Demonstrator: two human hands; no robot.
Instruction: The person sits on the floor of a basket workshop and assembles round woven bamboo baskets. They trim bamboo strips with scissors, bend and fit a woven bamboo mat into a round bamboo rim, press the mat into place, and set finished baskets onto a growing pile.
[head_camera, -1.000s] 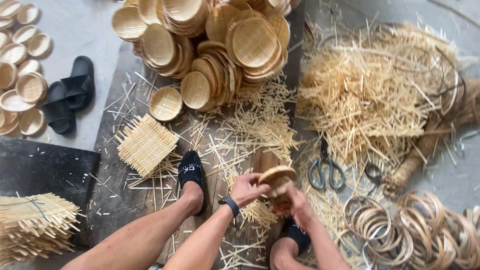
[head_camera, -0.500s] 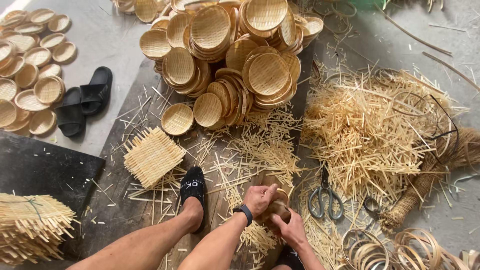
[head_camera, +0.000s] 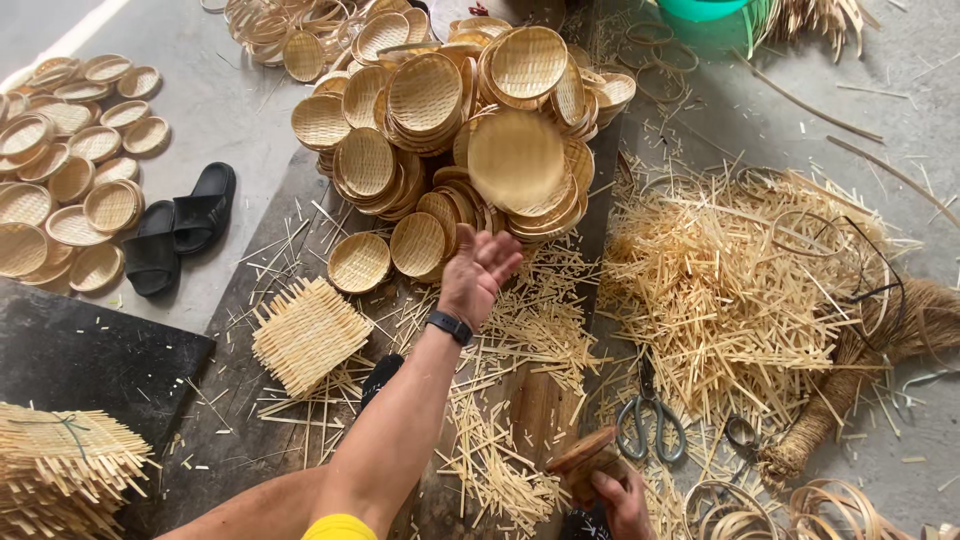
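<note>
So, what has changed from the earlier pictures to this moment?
The left hand has let go of the small woven tray and swung up, open; the tray now looks blurred, in the air before the pile of finished trays. The right hand stayed low on the wooden mould. The scissors, the black sandals and the square woven mat did not move.

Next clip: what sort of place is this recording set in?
Most likely a floor-level bamboo basket-weaving workshop. A big pile of small round woven trays fills the middle, loose bamboo splints lie heaped beside scissors, and a square woven mat rests on the wooden board.
</note>
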